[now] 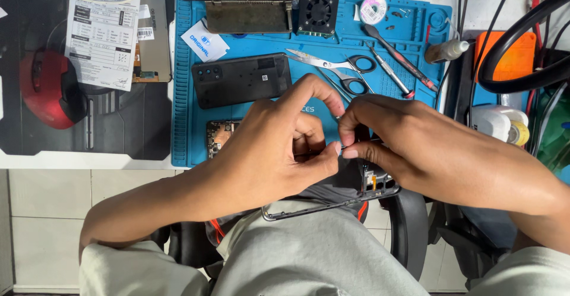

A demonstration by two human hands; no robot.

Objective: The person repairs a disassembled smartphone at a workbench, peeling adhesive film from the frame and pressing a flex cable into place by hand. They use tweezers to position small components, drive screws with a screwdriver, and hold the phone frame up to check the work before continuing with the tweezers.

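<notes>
My left hand (285, 147) and my right hand (392, 138) meet above my lap, fingertips pinched together over an opened phone frame (332, 204). The frame is dark with a metal rim and lies partly hidden beneath both hands. Whatever small part sits between my fingertips is too small to make out. A black phone back cover (240, 79) lies on the blue work mat (184, 124) just beyond my left hand. A small circuit board (218, 135) rests on the mat beside my left wrist.
Scissors (332, 64), tweezers, a screwdriver (389, 70) and a small black fan (318, 12) lie on the mat. A red mouse (44, 88) and a printed paper (101, 29) sit at the left. Cables and an orange box (513, 55) crowd the right.
</notes>
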